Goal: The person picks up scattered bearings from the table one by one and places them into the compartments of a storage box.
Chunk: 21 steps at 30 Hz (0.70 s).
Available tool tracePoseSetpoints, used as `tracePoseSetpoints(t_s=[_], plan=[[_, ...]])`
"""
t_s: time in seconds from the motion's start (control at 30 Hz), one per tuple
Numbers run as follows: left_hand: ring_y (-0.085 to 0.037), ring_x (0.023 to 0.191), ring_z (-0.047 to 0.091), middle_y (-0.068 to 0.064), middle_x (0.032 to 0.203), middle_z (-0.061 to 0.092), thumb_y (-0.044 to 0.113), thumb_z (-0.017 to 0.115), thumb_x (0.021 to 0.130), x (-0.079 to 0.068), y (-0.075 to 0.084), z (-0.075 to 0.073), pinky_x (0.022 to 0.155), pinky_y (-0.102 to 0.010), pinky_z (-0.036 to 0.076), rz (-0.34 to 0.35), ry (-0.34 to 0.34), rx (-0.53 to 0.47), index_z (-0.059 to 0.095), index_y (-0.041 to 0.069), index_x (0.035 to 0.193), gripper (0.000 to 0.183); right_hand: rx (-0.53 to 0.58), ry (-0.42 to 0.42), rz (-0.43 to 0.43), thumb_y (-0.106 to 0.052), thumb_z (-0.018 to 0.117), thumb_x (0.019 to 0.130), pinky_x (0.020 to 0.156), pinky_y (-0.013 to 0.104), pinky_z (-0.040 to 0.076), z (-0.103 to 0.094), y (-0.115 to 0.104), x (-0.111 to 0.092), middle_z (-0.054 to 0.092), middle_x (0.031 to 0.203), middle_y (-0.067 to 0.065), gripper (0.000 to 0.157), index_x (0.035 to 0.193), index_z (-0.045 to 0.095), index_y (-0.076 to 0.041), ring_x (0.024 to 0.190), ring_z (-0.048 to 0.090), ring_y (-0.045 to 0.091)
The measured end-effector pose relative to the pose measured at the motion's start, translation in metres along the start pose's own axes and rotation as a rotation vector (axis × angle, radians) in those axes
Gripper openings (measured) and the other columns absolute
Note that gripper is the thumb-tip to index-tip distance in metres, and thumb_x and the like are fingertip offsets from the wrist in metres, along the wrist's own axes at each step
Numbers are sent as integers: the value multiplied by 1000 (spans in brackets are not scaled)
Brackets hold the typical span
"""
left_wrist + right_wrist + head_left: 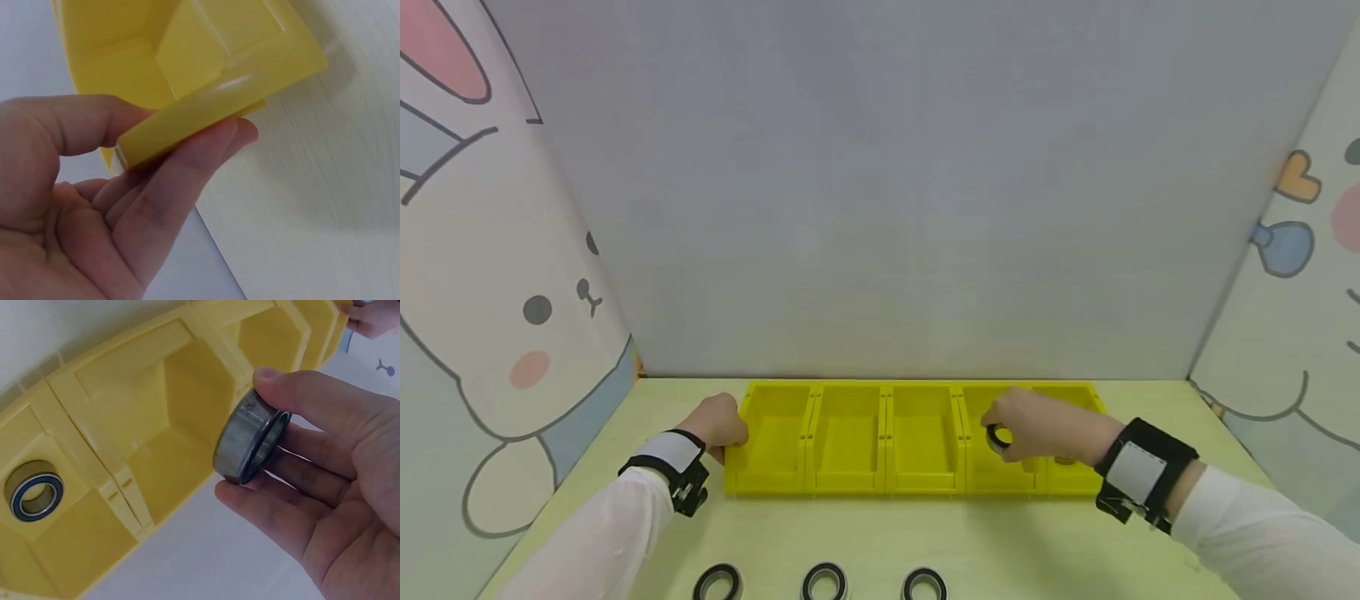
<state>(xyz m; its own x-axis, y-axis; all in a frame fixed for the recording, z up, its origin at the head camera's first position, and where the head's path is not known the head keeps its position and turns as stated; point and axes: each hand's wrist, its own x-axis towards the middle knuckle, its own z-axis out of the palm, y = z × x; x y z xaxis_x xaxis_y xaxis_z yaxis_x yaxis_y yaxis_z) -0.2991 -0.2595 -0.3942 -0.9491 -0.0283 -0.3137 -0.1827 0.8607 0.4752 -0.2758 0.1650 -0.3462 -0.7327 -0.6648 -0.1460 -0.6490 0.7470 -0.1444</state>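
A row of joined yellow bins (847,482) stands at the back of the table. My left hand (718,423) pinches the leftmost bin's side wall, thumb inside and fingers outside, as the left wrist view shows of the wall (187,122). Over the second bin from the right, my right hand (1033,423) holds a ball bearing (247,437) between thumb and fingers, tilted on edge. Another bearing (36,490) lies in the rightmost bin, mostly hidden by the right hand in the head view.
Near the table's front edge lie three more bearings in a row: a left one (717,582), a middle one (824,581) and a right one (924,584). A grey wall (917,208) rises behind the bins, with cartoon-printed panels at both sides.
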Motion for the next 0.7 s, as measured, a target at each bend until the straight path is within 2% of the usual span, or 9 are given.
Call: tracePoseSetpoints(t_s=[0.17,0.33,0.53,0.7], plan=[[-21,51,65,-15,74,56,-1,56,75,2,-2,1,52,-32,58,17,2,20,47,-3,79,10,28,36,-2,-10,76,75,56,22,41,21,21,23,58,72,-1,14,83,65,-9,60,44,10],[-22,51,65,-14,74,56,-1,56,75,2,-1,1,53,-32,58,16,0,35,48,-3,79,10,72,14,39,-9,76,75,54,22,41,45,30,38,57,70,-1,13,84,68,-7,59,44,10],[-22,54,66,-15,78,57,-1,57,77,1,1,1,56,-34,59,5,-6,26,49,-6,85,13,68,5,43,-9,76,76,51,21,38,68,38,45,54,66,-3,9,79,67,-7,57,42,9],[-22,54,66,-15,77,58,0,56,78,0,-1,0,56,-34,59,3,-6,27,50,-6,83,10,75,38,13,-3,70,79,50,21,34,80,43,48,49,62,-3,9,76,63,-8,54,40,9]])
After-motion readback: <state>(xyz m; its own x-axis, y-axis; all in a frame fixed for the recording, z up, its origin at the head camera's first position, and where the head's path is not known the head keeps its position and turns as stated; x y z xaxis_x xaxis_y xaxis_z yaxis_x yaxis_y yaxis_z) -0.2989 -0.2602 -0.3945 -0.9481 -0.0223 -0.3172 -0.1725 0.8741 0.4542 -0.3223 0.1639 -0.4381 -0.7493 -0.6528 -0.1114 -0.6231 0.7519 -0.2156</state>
